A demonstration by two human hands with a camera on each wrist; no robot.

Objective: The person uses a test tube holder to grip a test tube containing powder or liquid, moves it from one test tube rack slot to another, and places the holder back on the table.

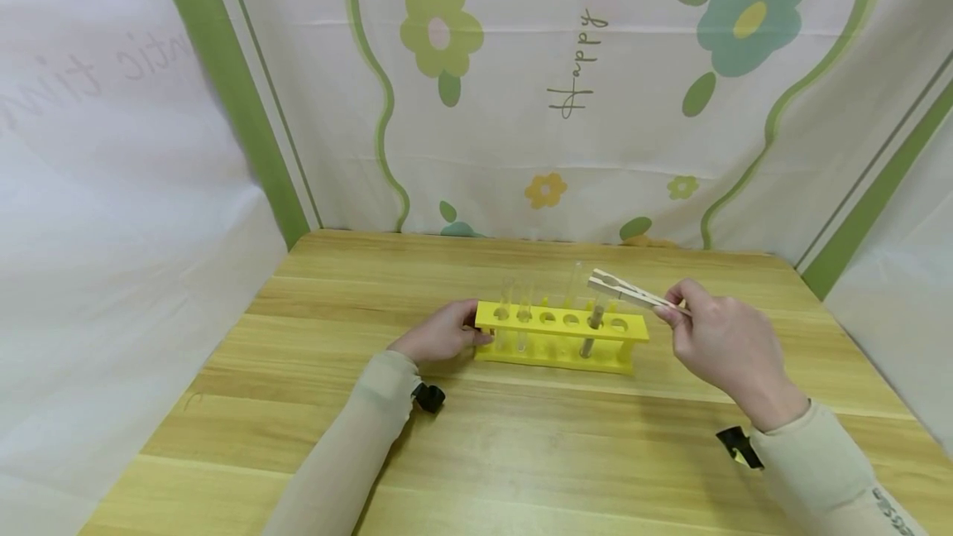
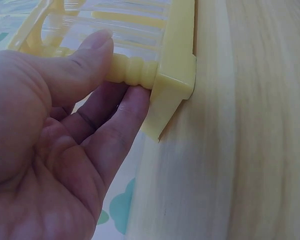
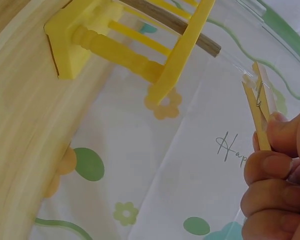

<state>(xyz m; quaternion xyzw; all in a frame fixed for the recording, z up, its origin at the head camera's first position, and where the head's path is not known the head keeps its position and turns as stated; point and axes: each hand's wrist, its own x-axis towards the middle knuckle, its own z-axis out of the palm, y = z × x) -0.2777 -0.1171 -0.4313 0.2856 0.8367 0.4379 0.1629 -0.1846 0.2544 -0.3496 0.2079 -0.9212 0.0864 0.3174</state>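
Note:
A yellow test tube rack point(image 1: 562, 364) stands on the wooden table. My left hand point(image 1: 442, 333) grips its left end post point(image 2: 132, 70) between thumb and fingers. In my right hand point(image 1: 725, 346) a wooden test tube clamp point(image 1: 633, 292) is pinched near its rear end. The clamp's jaws are at the upper end of a test tube point(image 1: 596, 318) with grey-brown content, which stands upright in the rack near its right end. Whether the jaws press on the glass, I cannot tell. Clear test tubes point(image 1: 524, 304) stand at the rack's left.
Another clear tube point(image 1: 575, 279) rises behind the rack's middle. The wooden table point(image 1: 521, 453) extends in front of the rack and to both sides. A white cloth point(image 1: 506, 131) printed with flowers hangs along the table's far edge.

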